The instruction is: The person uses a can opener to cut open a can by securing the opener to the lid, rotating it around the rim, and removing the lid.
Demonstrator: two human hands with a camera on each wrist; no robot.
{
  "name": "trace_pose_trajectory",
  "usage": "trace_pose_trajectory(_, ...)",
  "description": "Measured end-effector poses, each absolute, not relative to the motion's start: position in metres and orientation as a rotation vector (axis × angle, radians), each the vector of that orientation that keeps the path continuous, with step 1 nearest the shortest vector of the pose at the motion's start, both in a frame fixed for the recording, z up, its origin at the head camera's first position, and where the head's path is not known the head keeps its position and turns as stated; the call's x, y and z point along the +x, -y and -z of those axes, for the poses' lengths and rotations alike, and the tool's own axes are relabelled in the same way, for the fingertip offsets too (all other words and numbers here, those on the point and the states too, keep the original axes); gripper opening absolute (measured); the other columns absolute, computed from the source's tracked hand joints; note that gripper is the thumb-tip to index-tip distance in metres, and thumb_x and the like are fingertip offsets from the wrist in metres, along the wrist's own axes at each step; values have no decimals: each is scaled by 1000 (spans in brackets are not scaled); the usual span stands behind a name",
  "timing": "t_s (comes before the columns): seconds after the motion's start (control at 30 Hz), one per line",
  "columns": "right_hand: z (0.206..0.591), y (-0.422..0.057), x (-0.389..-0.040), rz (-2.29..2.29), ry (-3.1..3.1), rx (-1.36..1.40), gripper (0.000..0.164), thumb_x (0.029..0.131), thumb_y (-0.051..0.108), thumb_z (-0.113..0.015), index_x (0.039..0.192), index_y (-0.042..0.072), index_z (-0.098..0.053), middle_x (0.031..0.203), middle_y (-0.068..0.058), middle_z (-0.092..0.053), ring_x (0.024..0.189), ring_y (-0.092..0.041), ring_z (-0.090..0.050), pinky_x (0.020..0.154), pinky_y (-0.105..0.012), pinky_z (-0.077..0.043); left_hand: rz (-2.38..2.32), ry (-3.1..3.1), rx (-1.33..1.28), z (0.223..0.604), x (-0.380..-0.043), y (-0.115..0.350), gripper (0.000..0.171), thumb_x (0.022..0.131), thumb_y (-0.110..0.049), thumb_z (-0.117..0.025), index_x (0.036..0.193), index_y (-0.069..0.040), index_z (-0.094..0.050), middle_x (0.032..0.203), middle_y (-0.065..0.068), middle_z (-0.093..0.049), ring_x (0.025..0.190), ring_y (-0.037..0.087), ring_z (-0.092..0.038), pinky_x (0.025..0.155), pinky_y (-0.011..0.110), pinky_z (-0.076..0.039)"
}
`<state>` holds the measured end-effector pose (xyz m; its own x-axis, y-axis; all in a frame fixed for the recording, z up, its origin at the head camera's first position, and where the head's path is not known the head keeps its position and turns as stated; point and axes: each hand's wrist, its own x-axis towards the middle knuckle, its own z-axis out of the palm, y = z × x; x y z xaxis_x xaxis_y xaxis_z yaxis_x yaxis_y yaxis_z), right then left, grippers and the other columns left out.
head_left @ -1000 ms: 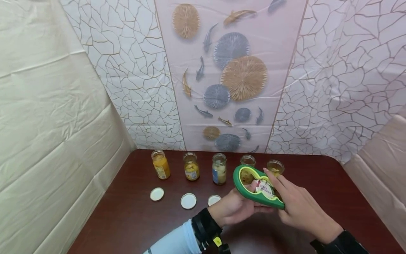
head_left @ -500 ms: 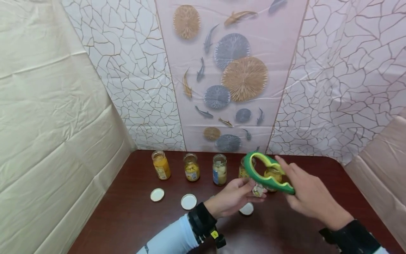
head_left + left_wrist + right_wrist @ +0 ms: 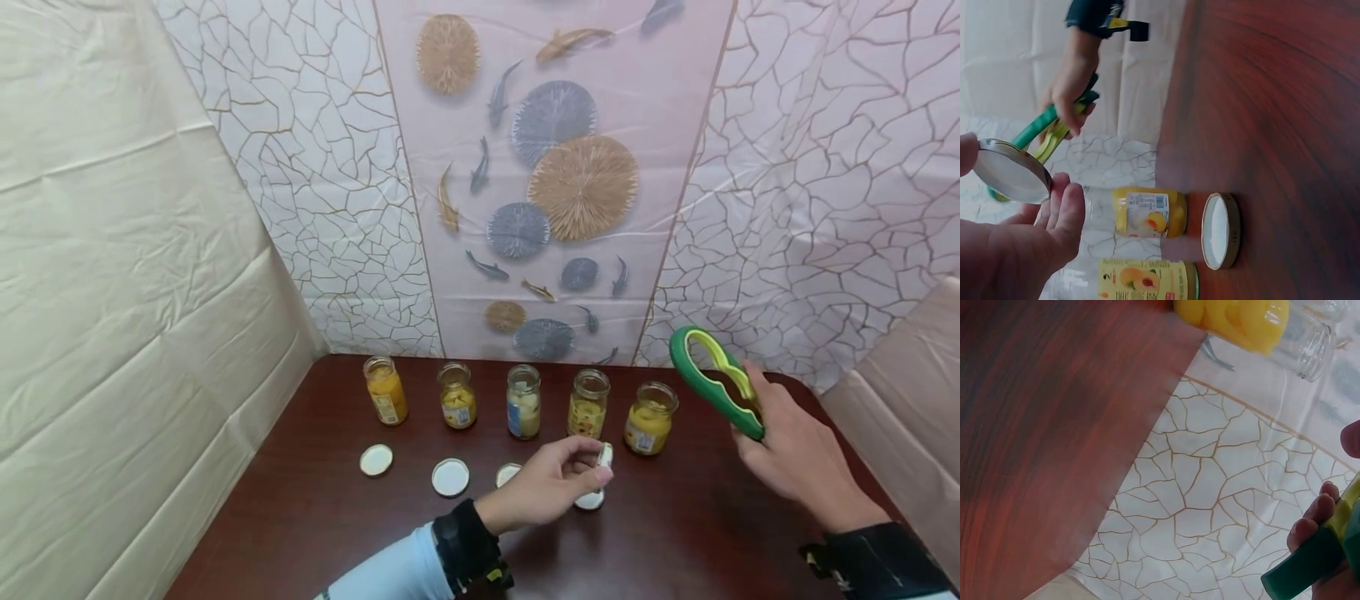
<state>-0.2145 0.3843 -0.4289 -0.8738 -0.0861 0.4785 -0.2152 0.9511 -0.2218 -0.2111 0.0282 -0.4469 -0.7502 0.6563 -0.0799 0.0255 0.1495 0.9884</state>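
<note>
In the head view my left hand (image 3: 542, 485) pinches a jar lid (image 3: 606, 454) on edge between thumb and fingers, above the table. The left wrist view shows the white inside of this lid (image 3: 1012, 172). To the right, my right hand (image 3: 798, 454) grips a green and yellow-green jar opener (image 3: 705, 385) by its handle end, raised past the jars. Its loop has nothing in it. Nearest the hands stand an open jar of yellow fruit (image 3: 649, 423) and an open jar with a yellow label (image 3: 588, 410).
Farther left stand more open jars: an orange one (image 3: 386, 396), a yellow one (image 3: 457, 402) and a pale one (image 3: 523, 407). Several lids lie white side up before the row, among them one lid (image 3: 450, 477) at left and one lid (image 3: 590, 502) under my left hand.
The jar opener has come off the lid and moved right and away with my right hand. My left hand keeps the lid, now turned on edge, and has shifted slightly left.
</note>
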Motion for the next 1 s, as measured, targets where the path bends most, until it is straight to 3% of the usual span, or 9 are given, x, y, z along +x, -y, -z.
trace_pose_trajectory(0.07,431,-384,-215,-367,2620,207,101,82,13,-76,169,7,-25,123,-31,-57,86,-40,-59,57,-43,-44,-1609,-1957,688,450,-211,-35,45,109,-32,-65,149,-12,-59,130,-2,-69,111,-1,-65,95,19,-56)
trace_pose_trajectory(0.23,431,-383,-215,-374,2626,190,100,83,14,-76,169,6,-24,124,-32,-55,87,-41,-59,58,-47,-46,-1425,-2115,874,457,-215,-55,49,102,-31,-76,147,-17,-64,129,-7,-70,110,-5,-65,94,14,-54)
trace_pose_trajectory(0.53,439,-388,-219,-416,2679,154,95,89,18,-76,168,2,-24,128,-32,-54,93,-45,-59,62,-56,-49,-338,-2684,1209,478,-235,-107,63,95,-49,-80,151,-28,-60,137,-9,-62,114,0,-58,88,11,-47)
trace_pose_trajectory(0.73,448,-396,-223,-431,2755,83,94,91,20,-72,168,2,-20,122,-32,-54,92,-44,-58,59,-51,-46,-61,-2690,1351,488,-242,-132,59,94,-56,-78,145,-28,-66,120,-14,-67,99,-2,-55,83,11,-42)
trace_pose_trajectory(0.87,451,-401,-225,-447,2754,76,93,92,21,-72,167,2,-20,117,-31,-55,90,-42,-58,56,-46,-44,-40,-2689,1350,494,-244,-143,52,90,-59,-81,133,-31,-72,109,-16,-68,96,-1,-53,81,12,-41)
trace_pose_trajectory(1.0,454,-400,-226,-468,2756,81,91,92,21,-73,166,3,-23,116,-30,-56,90,-42,-59,57,-45,-44,-57,-2687,1322,498,-245,-145,51,90,-61,-80,131,-31,-73,106,-15,-65,93,0,-51,77,12,-40)
